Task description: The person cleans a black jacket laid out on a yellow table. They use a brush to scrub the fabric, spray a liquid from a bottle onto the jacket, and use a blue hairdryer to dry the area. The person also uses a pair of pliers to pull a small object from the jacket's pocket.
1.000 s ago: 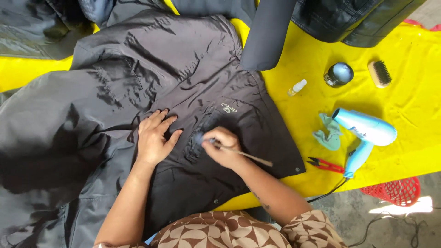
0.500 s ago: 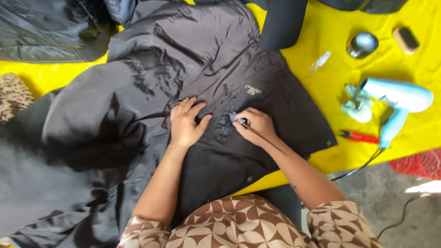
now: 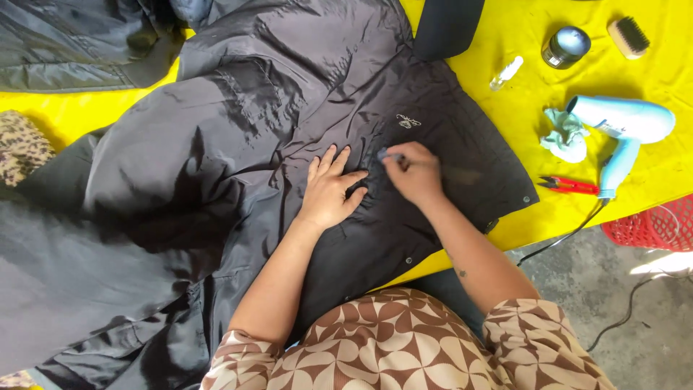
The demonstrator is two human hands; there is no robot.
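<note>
1. A large black shiny nylon jacket [image 3: 274, 144] lies spread across a bright yellow cloth-covered table [image 3: 520, 101], filling the left and middle of the scene.
2. The left hand [image 3: 328, 191] lies flat and released on the jacket front, fingers spread, pressing the fabric down.
3. The right hand [image 3: 413, 173], just right of it, is pinched around a small grey-tipped tool [image 3: 384, 154] whose tip touches the jacket; its thin handle is blurred.
4. A small pale embroidered emblem [image 3: 408, 121] sits on the jacket just beyond the hands.
5. On the right of the table lie a light blue hair dryer [image 3: 624, 123], a crumpled pale green cloth [image 3: 565, 137] and red-handled snips [image 3: 574, 185].
6. At the far right stand a round dark tin [image 3: 565, 46], a small wooden brush [image 3: 628, 36] and a clear little bottle [image 3: 505, 72].
</note>
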